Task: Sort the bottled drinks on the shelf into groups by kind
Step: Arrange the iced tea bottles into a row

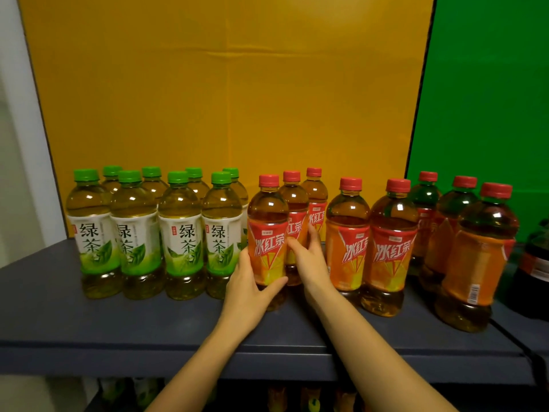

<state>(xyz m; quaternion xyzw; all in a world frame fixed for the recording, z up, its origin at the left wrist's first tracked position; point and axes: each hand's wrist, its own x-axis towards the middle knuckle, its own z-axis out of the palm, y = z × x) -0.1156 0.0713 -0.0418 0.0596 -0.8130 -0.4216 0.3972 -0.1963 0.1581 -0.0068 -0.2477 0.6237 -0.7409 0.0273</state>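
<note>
- Your left hand (248, 288) wraps the lower body of the front iced tea bottle (267, 221), smooth clear plastic, at the middle of the matte grey shelf (89, 322).
- Your right hand (309, 258) curls round the second iced tea bottle (294, 197) just behind it.
- Glossy, round-shouldered green tea bottles (133, 227) fill the left end.

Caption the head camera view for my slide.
Left hand grips the front red-capped bottle beside the green-capped bottles; right hand grips the second red-capped bottle.

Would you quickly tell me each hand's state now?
Left hand: grips the front iced tea bottle.
Right hand: grips the iced tea bottle behind it.
</note>
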